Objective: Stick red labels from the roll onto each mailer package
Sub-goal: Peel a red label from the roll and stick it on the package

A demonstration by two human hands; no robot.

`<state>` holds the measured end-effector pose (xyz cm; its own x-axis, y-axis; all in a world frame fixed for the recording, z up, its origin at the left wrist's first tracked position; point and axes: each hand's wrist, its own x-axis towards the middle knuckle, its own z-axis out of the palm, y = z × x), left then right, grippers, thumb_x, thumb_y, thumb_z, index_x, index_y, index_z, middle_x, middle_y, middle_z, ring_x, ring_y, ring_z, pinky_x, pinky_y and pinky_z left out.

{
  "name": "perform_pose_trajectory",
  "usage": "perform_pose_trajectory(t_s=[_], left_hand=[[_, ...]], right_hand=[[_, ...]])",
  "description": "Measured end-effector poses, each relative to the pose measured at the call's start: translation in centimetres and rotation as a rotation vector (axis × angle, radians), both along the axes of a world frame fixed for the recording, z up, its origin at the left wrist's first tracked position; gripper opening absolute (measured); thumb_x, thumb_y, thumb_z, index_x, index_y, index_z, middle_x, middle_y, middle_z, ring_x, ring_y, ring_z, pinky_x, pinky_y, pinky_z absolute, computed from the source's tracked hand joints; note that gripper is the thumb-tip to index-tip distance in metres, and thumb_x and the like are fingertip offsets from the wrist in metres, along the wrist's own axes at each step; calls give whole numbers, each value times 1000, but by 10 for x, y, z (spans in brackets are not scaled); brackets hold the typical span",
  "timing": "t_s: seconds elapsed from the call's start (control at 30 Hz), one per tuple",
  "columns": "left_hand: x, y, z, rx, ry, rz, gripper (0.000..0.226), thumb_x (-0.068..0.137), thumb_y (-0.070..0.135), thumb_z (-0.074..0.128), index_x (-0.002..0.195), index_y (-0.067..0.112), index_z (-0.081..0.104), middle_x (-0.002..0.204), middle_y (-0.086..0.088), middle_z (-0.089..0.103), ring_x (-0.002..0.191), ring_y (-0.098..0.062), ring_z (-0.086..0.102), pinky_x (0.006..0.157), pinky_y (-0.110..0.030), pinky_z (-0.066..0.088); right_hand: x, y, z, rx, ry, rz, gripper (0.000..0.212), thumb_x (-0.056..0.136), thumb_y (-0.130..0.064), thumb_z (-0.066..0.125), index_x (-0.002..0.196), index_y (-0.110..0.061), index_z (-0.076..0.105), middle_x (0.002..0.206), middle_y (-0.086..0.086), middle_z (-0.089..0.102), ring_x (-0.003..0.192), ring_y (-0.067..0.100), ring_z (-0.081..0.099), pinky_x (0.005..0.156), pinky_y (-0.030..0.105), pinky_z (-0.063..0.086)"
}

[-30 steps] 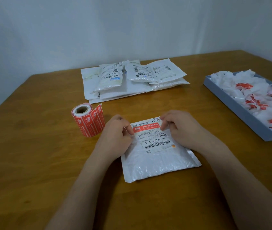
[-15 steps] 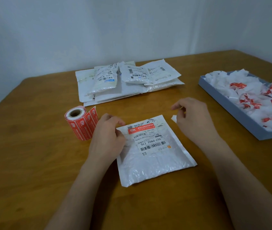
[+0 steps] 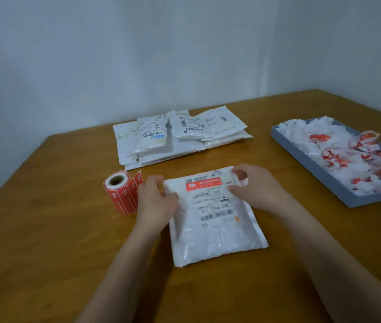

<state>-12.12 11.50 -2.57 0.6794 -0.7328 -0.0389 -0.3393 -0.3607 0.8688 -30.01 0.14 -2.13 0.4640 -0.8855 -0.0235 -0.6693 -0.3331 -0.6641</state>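
While both hands sit on one white mailer (image 3: pixel 212 227) lying flat near the middle of the wooden table (image 3: pixel 45 241), nothing is lifted clear of the surface. Furthest left stands the roll of red labels (image 3: pixel 120 194), a loose tail of labels curling off it, just beside the left hand (image 3: pixel 155 201). That hand grips the mailer's upper left edge, thumb on top and fingers curled at the border. One red label (image 3: pixel 203 184) is stuck across the mailer's top, above its printed barcode slip. At the upper right corner the right hand (image 3: pixel 254 190) pinches the mailer, fingers bent close over the edge; a small white scrap shows by those fingers, though blur hides whether it is held. Behind lies a pile of white mailers (image 3: pixel 180 136), overlapping too much to count. Far right, one shallow grey tray (image 3: pixel 310 166) holds a heap of crumpled white and red paper scraps (image 3: pixel 338 155).
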Motion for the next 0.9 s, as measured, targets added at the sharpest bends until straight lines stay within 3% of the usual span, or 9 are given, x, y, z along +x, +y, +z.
perform_pose_trajectory(t_s=[0.13,0.2,0.3,0.4,0.5,0.57,0.67,0.77,0.9], left_hand=[[-6,4,12,-191,258,34,51,88,10,68,135,13,49,118,2,62,94,-9,61,66,-19,46],[-8,7,17,-259,473,-27,38,89,9,66,126,11,56,109,0,71,91,-15,71,71,-25,53],[-12,16,24,-227,639,-221,29,89,12,65,118,8,62,106,-5,74,95,-22,72,81,-37,56],[-14,24,25,-128,671,-379,36,86,15,68,121,7,62,112,-10,72,103,-28,69,94,-48,52],[-11,31,27,-182,678,-370,34,86,8,65,120,6,61,113,-11,71,104,-29,69,94,-50,51],[-6,34,32,-254,662,-325,31,88,7,64,118,9,62,111,-7,72,102,-26,70,91,-47,53],[-1,38,40,-339,643,-274,30,88,9,65,118,11,64,110,-4,73,101,-23,70,91,-45,53],[1,41,45,-420,677,-201,23,88,9,65,111,12,65,104,-3,74,94,-20,72,78,-37,57],[2,45,47,-497,762,-184,33,83,6,69,116,9,62,107,-4,74,97,-20,71,70,-27,59]], right_hand=[[-7,-3,5,228,-374,-141,49,87,-19,70,132,-21,52,113,-2,63,100,13,63,74,24,51],[-6,-4,6,334,-597,-197,45,86,-14,70,127,-22,55,109,1,65,96,15,65,75,30,56],[-2,-5,8,281,-744,-279,38,87,-13,70,119,-26,56,108,2,67,97,16,66,82,39,57],[5,0,15,228,-824,-320,35,88,-13,67,117,-27,54,105,0,66,94,15,66,74,32,55],[10,6,21,226,-849,-300,29,93,-17,62,119,-27,53,107,-1,66,95,13,65,76,30,53],[12,11,27,224,-766,-248,26,95,-25,58,121,-26,54,111,-6,65,101,11,62,84,34,53],[12,23,34,303,-649,-69,17,95,-31,58,110,-24,61,103,-10,70,94,8,67,81,30,52],[15,33,34,350,-573,73,21,93,-30,62,112,-21,63,100,-6,74,90,11,71,84,33,55],[26,42,40,295,-668,20,19,92,-21,63,111,-20,62,97,-7,73,86,8,71,75,26,58]])
